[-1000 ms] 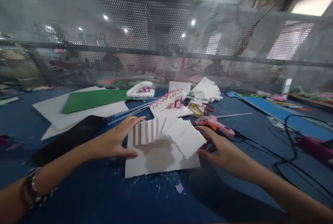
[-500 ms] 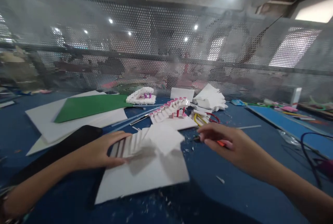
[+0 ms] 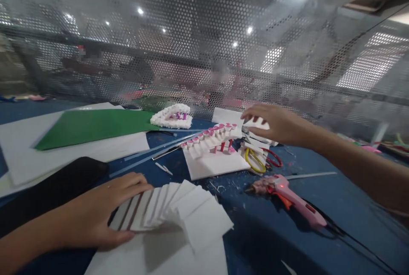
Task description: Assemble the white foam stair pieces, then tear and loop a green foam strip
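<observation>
My left hand [image 3: 102, 211] lies flat, fingers spread, on the left end of a fanned spiral of white foam steps [image 3: 182, 209] that stands on a white base sheet [image 3: 179, 262]. My right hand [image 3: 275, 124] reaches far across the blue table, its fingers curled on a pile of white foam pieces [image 3: 258, 132]. Just left of that hand stands a small white staircase model with pink posts [image 3: 212, 141] on its own white base.
A pink glue gun [image 3: 289, 198] with a black cord lies at right, yellow and red scissors [image 3: 262, 160] behind it. A green sheet [image 3: 92, 126] on white boards, a black slab [image 3: 51, 185] and another white curved model [image 3: 172, 117] lie at left and back. A perforated screen closes the far edge.
My right hand left the glue gun's area and moved back to the pile of white pieces. The left hand stayed on the fanned steps while the view shifted closer and lower.
</observation>
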The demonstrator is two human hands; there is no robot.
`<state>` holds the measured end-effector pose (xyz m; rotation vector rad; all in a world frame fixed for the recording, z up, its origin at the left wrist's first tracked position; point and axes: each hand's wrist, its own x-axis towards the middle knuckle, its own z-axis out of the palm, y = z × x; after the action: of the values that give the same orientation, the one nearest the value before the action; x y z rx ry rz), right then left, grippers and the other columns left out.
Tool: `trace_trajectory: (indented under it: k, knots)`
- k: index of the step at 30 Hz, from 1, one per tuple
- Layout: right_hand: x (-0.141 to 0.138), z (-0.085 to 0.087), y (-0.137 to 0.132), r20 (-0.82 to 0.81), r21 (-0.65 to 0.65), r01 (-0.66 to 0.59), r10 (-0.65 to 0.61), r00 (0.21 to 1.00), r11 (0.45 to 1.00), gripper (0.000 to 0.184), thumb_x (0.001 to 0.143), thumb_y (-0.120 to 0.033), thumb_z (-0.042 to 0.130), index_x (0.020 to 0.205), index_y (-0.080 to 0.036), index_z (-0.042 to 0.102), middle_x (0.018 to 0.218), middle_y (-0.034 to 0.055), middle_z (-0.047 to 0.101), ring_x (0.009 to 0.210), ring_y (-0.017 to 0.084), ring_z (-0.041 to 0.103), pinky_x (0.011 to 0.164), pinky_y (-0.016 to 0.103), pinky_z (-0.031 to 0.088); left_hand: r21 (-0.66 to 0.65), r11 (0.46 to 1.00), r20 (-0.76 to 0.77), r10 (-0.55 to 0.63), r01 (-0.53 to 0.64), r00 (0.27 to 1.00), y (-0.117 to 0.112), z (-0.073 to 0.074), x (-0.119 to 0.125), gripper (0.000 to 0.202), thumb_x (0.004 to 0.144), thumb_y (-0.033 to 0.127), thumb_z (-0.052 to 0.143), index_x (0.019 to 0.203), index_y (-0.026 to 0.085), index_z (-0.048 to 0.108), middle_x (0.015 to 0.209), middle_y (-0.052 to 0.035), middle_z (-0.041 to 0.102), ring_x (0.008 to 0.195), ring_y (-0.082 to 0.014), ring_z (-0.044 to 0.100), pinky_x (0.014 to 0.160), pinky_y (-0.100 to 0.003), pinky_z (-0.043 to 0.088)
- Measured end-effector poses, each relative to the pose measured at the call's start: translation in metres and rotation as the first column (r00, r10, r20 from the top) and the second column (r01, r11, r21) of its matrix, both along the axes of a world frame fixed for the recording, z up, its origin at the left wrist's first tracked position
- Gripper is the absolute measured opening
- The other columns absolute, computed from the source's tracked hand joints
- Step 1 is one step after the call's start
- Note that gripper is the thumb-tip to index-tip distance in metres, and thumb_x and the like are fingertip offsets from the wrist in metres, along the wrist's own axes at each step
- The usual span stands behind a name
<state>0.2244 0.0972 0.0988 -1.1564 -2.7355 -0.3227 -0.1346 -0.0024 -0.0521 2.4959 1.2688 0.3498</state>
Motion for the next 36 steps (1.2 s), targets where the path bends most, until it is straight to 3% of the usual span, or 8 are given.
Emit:
trace_trajectory:
  k: [2,4,9,12,21,28,36]
  knots:
    - [0.008,-0.012,0.021,0.052,-0.04,-0.018,0.02,0.998,0.999,0.045,0.07,-0.024,0.055,0.114,-0.017,0.051,0.112,0.0107,0.055,0.103,0.023,0.05,0.086,0.037,0.04,-0.023,0.999,-0.017,-0.028,0.028,0.999,-0.002,0.007,0.004,0.058,0.063,0.029,0.06,0.12,0.028,0.048,0.117,-0.005,0.052,0.105,-0.0265,0.05,0.092,-0.036,0.041]
    - [0.012,-0.026,0.036,0.083,-0.083,-0.014,0.021,0.996,0.996,0.055,0.065,-0.023,0.061,0.118,-0.018,0.049,0.11,0.0098,0.056,0.102,0.022,0.051,0.087,0.038,0.04,-0.039,0.998,-0.05,-0.045,0.043,0.998,-0.004,0.014,0.008,0.056,0.066,0.032,0.058,0.121,0.024,0.047,0.118,-0.0071,0.051,0.107,-0.0265,0.049,0.093,-0.036,0.04]
    - [0.005,-0.043,0.051,0.07,-0.131,0.028,-0.019,0.997,0.991,0.037,0.078,-0.026,0.057,0.113,-0.016,0.051,0.108,0.008,0.056,0.094,0.018,0.055,0.081,0.038,0.045,-0.01,1.0,-0.131,-0.021,0.02,0.991,-0.006,0.017,0.014,0.057,0.068,0.039,0.055,0.119,0.016,0.046,0.118,-0.0131,0.048,0.108,-0.0291,0.046,0.093,-0.039,0.038]
    - [-0.003,-0.042,0.054,0.058,-0.143,0.068,-0.061,0.996,0.987,0.029,0.085,-0.032,0.05,0.109,-0.016,0.052,0.108,0.0061,0.055,0.09,0.017,0.056,0.076,0.038,0.047,0.038,0.998,-0.12,-0.054,0.059,0.991,-0.005,0.014,0.013,0.054,0.068,0.039,0.054,0.117,0.018,0.046,0.114,-0.0108,0.05,0.104,-0.0278,0.048,0.089,-0.037,0.04]
    - [-0.023,-0.041,0.064,0.059,-0.111,0.192,-0.187,0.981,0.975,0.031,0.085,-0.032,0.05,0.111,-0.016,0.051,0.111,0.0066,0.054,0.092,0.017,0.056,0.076,0.038,0.048,0.08,0.993,-0.119,-0.077,0.086,0.99,-0.004,0.013,0.01,0.054,0.071,0.042,0.051,0.118,0.017,0.045,0.113,-0.0114,0.05,0.102,-0.0273,0.05,0.084,-0.034,0.042]
    - [-0.043,-0.034,0.066,0.018,0.032,0.222,-0.223,0.975,0.974,0.031,0.085,-0.032,0.05,0.111,-0.017,0.051,0.111,0.0066,0.054,0.092,0.017,0.056,0.077,0.038,0.047,0.119,0.989,-0.105,-0.077,0.089,0.992,-0.002,0.009,0.008,0.055,0.071,0.048,0.051,0.118,0.021,0.047,0.11,-0.0085,0.052,0.1,-0.0264,0.05,0.083,-0.032,0.043]
    - [-0.038,-0.024,0.035,0.027,0.24,0.209,-0.222,0.975,0.948,0.029,0.085,-0.032,0.05,0.11,-0.016,0.051,0.108,0.0062,0.055,0.091,0.017,0.056,0.075,0.038,0.048,0.112,0.991,-0.081,-0.065,0.074,0.995,-0.001,0.004,0.005,0.054,0.071,0.047,0.051,0.118,0.02,0.046,0.113,-0.0102,0.051,0.102,-0.0269,0.049,0.087,-0.035,0.041]
